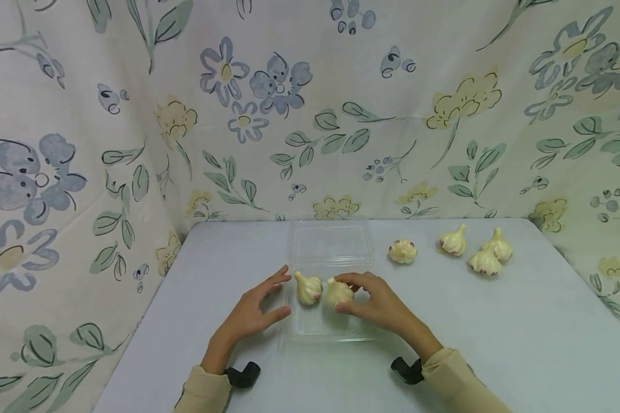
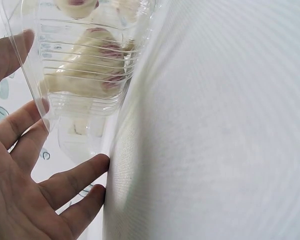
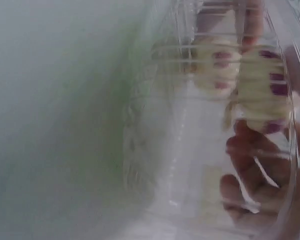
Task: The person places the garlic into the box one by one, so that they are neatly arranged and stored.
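A clear plastic clamshell box (image 1: 310, 327) lies on the table with its lid (image 1: 330, 241) folded back. Inside it, on the left, sits one garlic bulb (image 1: 308, 288). Beside that bulb my right hand (image 1: 379, 301) pinches a second garlic bulb (image 1: 339, 292) between thumb and fingers, over the box. My left hand (image 1: 255, 304) is at the box's left side, fingers spread. In the left wrist view, fingertips (image 2: 27, 40) meet the clear rim, and two lower fingers touch the white table surface. Through the ribbed wall in the right wrist view, the held bulb (image 3: 262, 90) looks blurred.
Several more garlic bulbs are at the back right: a single bulb (image 1: 402, 251), another bulb (image 1: 452, 241), and a close pair whose front bulb (image 1: 484, 263) overlaps the rear one. Floral cloth (image 1: 330, 126) hangs behind and beside the white table (image 1: 496, 332).
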Demonstrator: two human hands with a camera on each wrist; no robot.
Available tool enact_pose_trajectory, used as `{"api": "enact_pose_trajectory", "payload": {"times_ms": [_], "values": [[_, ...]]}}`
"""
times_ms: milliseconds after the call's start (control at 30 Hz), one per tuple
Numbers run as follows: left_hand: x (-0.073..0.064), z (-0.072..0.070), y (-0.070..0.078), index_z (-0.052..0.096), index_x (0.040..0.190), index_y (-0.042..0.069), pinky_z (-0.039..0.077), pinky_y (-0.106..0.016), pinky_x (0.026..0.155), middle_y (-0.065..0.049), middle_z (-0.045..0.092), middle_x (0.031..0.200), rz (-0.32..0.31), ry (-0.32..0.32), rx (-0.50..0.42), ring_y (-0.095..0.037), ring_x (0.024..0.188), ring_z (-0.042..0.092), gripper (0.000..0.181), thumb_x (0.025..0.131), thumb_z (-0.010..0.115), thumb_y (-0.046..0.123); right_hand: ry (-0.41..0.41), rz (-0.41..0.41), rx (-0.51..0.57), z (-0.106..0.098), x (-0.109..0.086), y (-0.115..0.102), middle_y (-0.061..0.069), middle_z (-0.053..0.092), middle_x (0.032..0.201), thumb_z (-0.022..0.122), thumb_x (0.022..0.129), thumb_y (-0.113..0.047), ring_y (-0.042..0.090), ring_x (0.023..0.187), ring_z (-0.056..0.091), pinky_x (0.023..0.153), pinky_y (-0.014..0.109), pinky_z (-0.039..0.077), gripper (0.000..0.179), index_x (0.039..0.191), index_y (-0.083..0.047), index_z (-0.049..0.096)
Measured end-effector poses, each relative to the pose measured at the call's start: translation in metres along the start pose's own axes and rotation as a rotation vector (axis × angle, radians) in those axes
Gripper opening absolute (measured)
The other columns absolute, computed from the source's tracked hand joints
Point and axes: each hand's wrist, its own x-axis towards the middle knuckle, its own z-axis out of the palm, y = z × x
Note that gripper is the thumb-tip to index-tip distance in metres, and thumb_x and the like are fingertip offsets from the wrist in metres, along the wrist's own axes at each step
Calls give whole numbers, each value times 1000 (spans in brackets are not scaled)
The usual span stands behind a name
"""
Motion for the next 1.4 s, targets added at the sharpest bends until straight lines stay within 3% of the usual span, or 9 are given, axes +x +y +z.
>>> {"api": "enact_pose_trajectory", "payload": {"times_ms": [167,633,933,1133,1400], "values": [[0,0,0,47,152,31,37,-62,116,16,30,166,2,-1,-6,-28,135,59,67,92,74,41,-114,-24,-22,6,3,-4,-11,71,124,82,84,-43,8,100,60,88,38,52,55,133,-25,66],[-1,0,2,47,153,31,37,-62,116,17,30,166,-18,3,0,-28,136,58,67,92,75,38,-222,-86,7,26,10,-5,0,71,127,81,85,-40,7,95,62,85,32,54,54,132,-17,67],[-1,0,1,46,153,33,37,-62,116,18,30,166,-13,2,-3,-27,136,58,68,92,74,42,-261,-40,-7,33,12,-7,-7,70,128,83,84,-39,7,92,62,83,27,53,54,132,-21,68],[0,0,1,45,154,31,36,-63,116,18,31,165,-13,6,7,-27,136,58,70,92,74,42,-280,-65,3,36,14,-7,-4,72,119,82,85,-39,11,86,62,77,26,54,52,131,-20,69],[-1,0,1,45,154,31,37,-63,115,17,31,166,-11,6,9,-28,136,58,69,92,74,41,-315,-57,42,39,18,-8,-3,72,111,82,86,-35,6,76,59,71,22,54,52,133,-19,68]]}}
